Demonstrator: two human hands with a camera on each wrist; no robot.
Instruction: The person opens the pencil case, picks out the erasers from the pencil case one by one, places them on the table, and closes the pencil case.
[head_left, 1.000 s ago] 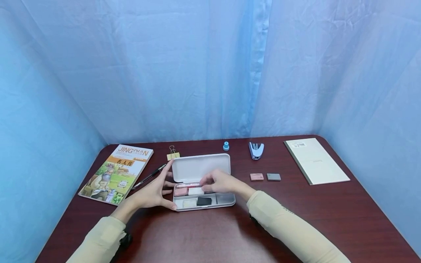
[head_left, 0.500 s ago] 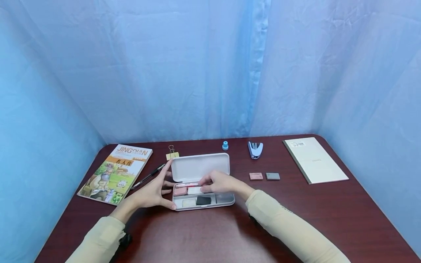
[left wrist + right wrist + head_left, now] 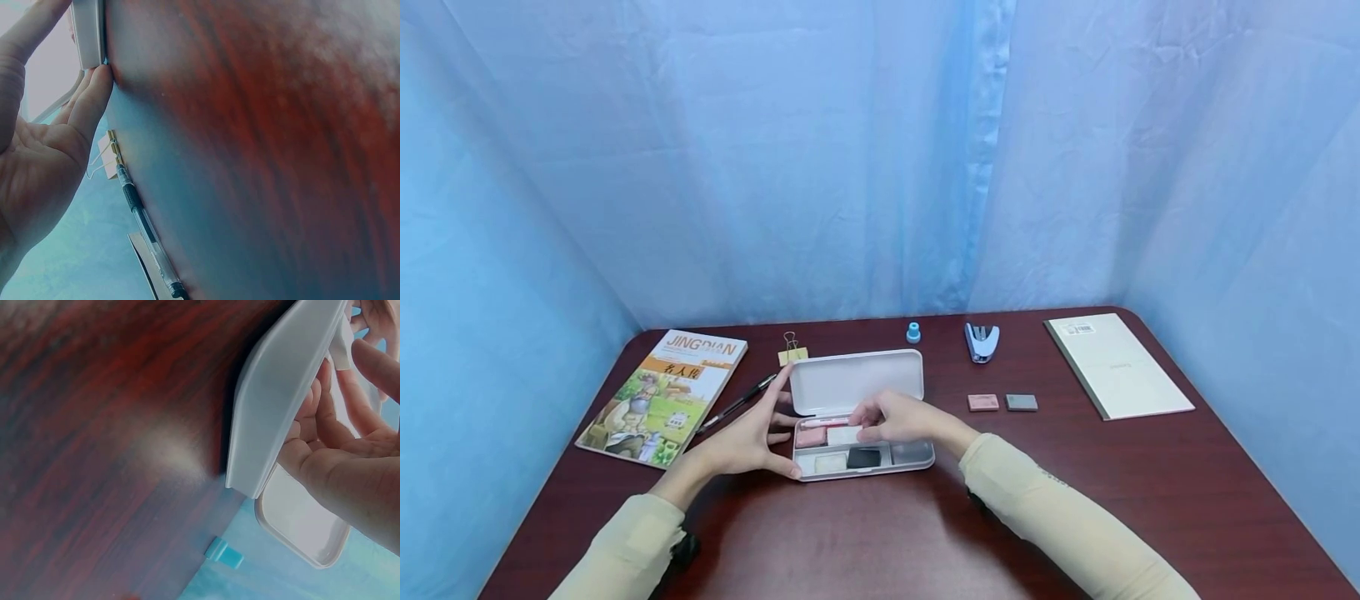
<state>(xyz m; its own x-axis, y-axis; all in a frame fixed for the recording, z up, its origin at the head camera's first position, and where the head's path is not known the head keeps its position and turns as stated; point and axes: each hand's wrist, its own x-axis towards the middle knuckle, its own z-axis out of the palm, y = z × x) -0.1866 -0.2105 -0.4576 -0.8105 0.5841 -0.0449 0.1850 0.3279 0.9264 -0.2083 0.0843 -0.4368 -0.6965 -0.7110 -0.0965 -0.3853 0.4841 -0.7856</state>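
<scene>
2 hands work at the open pencil case (image 3: 857,417) mid-table: the left hand (image 3: 745,442), fingers straight, steadies its left end while the right hand (image 3: 898,417) pinches a white eraser (image 3: 844,435) inside.

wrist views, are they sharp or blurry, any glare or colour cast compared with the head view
Head view: evenly lit and sharp, soft sheen on the table. Left wrist view: table smeared and out of focus, bluish cast, pen fairly crisp. Right wrist view: blurred table with a bright glare patch, pencil case close and soft-edged.
</scene>
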